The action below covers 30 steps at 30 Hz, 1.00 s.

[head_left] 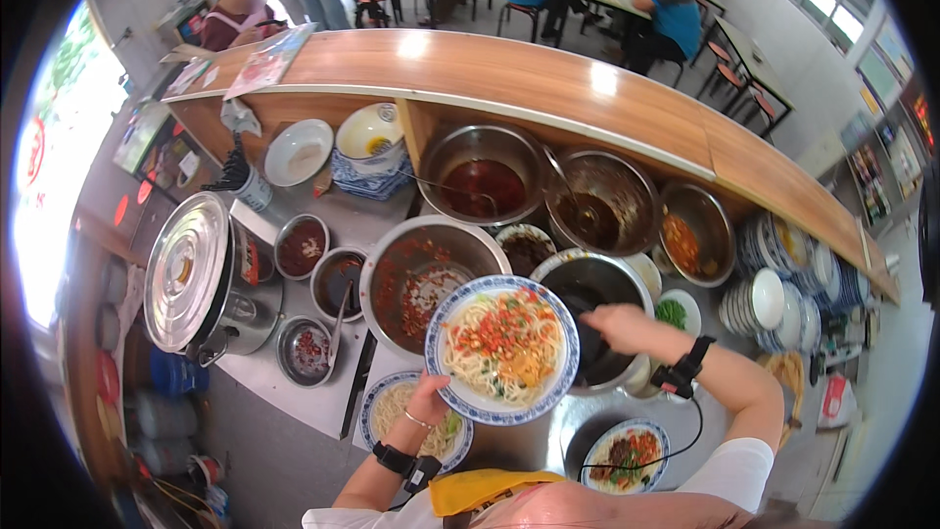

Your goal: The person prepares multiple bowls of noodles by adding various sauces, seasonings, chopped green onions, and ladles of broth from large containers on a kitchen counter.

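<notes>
My left hand (428,402) grips the near-left rim of a blue-and-white plate (435,353) and holds it tilted. On it lie noodles (470,364) topped with chopped red chili (499,330), bits of green and an orange sauce. My right hand (624,327) reaches over a steel pot (547,273) with a dark interior. Its fingers are curled, and whatever they may hold is hidden. Partly under the held plate sits another plate of noodles (396,411) with some greens. A third noodle plate (624,455), with dark and red toppings, stands at the near right.
Past the held plate is a steel basin of chopped chili (382,272). Basins of red oil (485,187), dark sauce (587,217) and orange sauce (687,242) line the wooden counter (470,66). A lidded steel pot (187,272) stands left. Stacked bowls (753,301) are right. People sit beyond.
</notes>
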Each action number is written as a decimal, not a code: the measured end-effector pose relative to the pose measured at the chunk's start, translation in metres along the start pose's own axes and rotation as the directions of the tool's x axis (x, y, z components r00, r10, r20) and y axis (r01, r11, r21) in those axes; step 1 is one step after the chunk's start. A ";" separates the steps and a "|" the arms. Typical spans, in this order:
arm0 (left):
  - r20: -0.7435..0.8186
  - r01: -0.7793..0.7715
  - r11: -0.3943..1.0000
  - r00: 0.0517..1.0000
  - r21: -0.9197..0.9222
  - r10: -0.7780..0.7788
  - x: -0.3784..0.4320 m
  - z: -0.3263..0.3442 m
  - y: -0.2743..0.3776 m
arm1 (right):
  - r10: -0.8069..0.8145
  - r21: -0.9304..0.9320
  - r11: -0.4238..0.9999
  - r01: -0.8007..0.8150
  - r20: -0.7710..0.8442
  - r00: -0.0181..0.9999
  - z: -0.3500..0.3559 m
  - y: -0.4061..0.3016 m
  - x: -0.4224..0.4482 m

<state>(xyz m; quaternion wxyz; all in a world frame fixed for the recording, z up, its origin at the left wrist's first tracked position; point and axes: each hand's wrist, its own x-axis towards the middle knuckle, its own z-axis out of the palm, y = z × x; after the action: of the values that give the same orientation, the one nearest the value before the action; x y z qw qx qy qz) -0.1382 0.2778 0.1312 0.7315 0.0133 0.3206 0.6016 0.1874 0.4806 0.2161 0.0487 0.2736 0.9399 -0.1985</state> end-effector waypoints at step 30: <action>0.011 0.041 0.990 0.999 0.135 -0.042 0.025 0.000 0.002 | 0.256 0.007 0.950 -0.313 -0.590 0.765 -0.010 0.182 0.115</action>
<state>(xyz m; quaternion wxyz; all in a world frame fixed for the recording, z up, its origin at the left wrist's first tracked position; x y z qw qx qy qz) -0.1381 0.3011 0.1209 0.7435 0.0601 0.3558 0.5631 0.1880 0.6821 0.1392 -0.2002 0.4581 0.8645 -0.0515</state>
